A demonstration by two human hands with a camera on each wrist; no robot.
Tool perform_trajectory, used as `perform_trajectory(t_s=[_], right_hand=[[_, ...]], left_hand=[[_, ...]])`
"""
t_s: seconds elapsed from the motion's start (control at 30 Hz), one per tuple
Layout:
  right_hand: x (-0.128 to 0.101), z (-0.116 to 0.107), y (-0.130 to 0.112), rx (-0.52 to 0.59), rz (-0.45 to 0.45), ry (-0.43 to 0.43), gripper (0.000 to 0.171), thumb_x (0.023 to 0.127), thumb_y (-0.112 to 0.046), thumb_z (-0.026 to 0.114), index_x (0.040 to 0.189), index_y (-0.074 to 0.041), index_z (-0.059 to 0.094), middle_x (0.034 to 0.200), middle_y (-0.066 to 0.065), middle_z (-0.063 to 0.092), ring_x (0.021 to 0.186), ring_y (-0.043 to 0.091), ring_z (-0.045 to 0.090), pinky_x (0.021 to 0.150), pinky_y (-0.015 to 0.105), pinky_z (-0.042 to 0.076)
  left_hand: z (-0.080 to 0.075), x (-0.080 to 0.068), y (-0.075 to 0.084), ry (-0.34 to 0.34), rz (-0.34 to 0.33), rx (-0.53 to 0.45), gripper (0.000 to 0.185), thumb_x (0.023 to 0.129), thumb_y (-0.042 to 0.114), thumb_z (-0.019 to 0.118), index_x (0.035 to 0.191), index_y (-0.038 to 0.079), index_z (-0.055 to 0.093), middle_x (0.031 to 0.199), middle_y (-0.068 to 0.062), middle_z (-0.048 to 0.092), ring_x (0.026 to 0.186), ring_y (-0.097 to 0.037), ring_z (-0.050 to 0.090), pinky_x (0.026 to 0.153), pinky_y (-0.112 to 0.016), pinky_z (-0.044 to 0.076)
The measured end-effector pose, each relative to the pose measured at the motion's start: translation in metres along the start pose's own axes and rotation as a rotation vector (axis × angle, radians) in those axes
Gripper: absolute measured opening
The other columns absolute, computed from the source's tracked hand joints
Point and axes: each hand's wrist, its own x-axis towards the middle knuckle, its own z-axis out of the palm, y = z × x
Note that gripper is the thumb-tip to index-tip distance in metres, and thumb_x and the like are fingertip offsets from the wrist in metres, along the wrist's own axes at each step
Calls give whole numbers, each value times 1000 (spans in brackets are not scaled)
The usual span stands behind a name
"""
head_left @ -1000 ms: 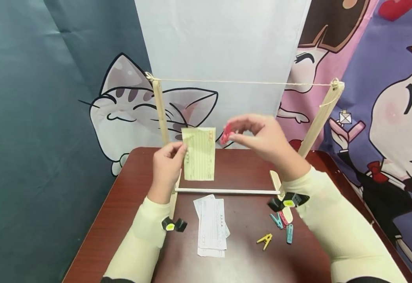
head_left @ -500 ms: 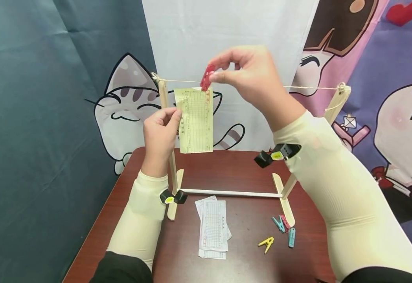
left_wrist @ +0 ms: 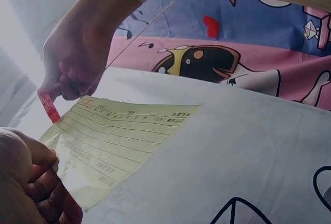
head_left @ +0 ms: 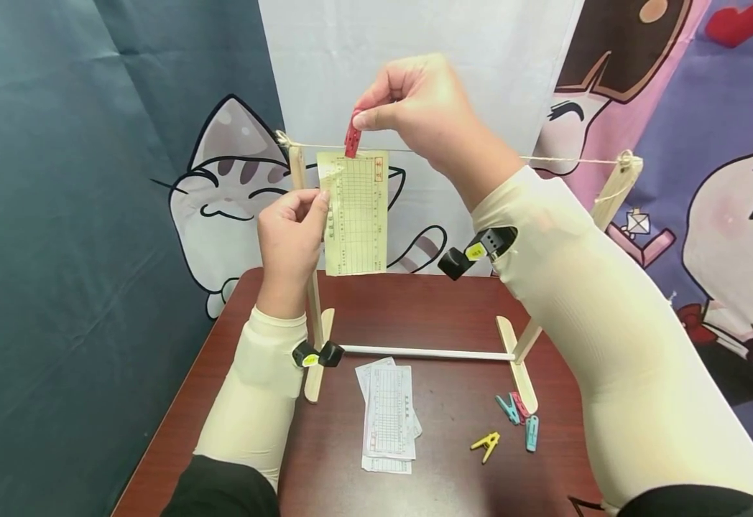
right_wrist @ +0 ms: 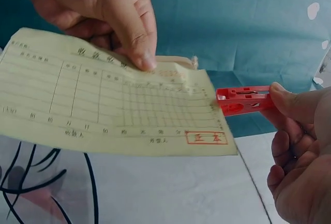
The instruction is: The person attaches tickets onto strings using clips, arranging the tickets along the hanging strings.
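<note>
A yellow printed receipt slip (head_left: pixel 357 215) hangs upright just below the string (head_left: pixel 564 159) of a wooden frame. My left hand (head_left: pixel 294 240) pinches the slip's left edge between thumb and fingers. Above, my right hand (head_left: pixel 431 118) pinches a red clothespin (head_left: pixel 352 136), its nose pointing down at the slip's top edge. In the right wrist view the clothespin (right_wrist: pixel 244 100) meets the edge of the slip (right_wrist: pixel 114 100). Whether its jaws have closed over the string is unclear. The left wrist view shows the slip (left_wrist: pixel 119 141) with the string running behind it.
White printed slips (head_left: pixel 389 416) lie stacked on the brown table (head_left: pixel 447 431). A yellow clothespin (head_left: pixel 486 446), two blue ones and a red one (head_left: pixel 519 407) lie at the right. The frame has wooden posts (head_left: pixel 297 169) and a white crossbar (head_left: pixel 428 353). A printed cloth hangs behind.
Both hands have risen from above the table to the string, with the slip and the clothespin. In the last half second the right hand moved left, bringing the clothespin onto the slip's top edge.
</note>
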Motion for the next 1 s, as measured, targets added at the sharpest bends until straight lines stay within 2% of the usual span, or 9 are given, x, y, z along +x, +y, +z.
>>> perform_trajectory(t_s=[0.1, 0.23, 0.37, 0.57, 0.67, 0.83, 1.0], right_hand=[[4, 2, 1, -13, 16, 0, 9, 75, 2, 82, 76, -1, 74, 76, 6, 72, 79, 17, 66, 81, 26, 51], [9, 3, 4, -32, 40, -1, 10, 75, 0, 83, 75, -3, 74, 76, 6, 73, 80, 16, 67, 81, 25, 51], [13, 4, 4, -51, 64, -14, 10, 75, -1, 83, 75, -4, 73, 77, 5, 73, 79, 15, 66, 78, 26, 49], [15, 4, 4, -54, 100, -22, 10, 76, 0, 82, 78, -4, 73, 80, 6, 73, 82, 16, 67, 82, 26, 50], [14, 4, 4, -115, 113, -53, 12, 77, -5, 83, 84, -5, 73, 84, 5, 73, 85, 16, 65, 81, 26, 48], [11, 5, 3, -221, 123, -168, 21, 81, -12, 81, 99, -8, 71, 95, 4, 71, 90, 16, 65, 82, 27, 49], [9, 5, 1, -233, 126, -211, 30, 84, -12, 78, 112, -10, 69, 103, 5, 70, 95, 17, 65, 86, 26, 50]], left_hand=[[0, -1, 8, 11, 12, 24, 20, 92, 13, 68, 96, -5, 73, 74, -19, 66, 58, -15, 56, 53, -19, 46], [1, 4, -4, 25, 20, 47, 19, 92, 15, 69, 97, -2, 75, 75, -17, 67, 59, -11, 54, 52, -19, 42], [2, 9, -18, 39, 17, 56, 20, 92, 21, 70, 97, 4, 77, 75, -12, 68, 61, -12, 56, 53, -20, 43], [4, 11, -20, 40, 24, 45, 24, 90, 29, 71, 96, 7, 77, 74, -7, 68, 63, -14, 59, 55, -22, 46], [5, 11, -19, 47, 30, 45, 24, 90, 29, 72, 95, 7, 78, 73, -6, 67, 63, -14, 59, 54, -22, 47], [6, 10, -19, 47, 55, 55, 23, 91, 28, 71, 94, 6, 77, 71, -6, 67, 62, -13, 58, 54, -23, 45], [6, 9, -20, 47, 54, 56, 25, 91, 29, 71, 95, 5, 77, 73, -7, 68, 63, -13, 59, 55, -22, 47]])
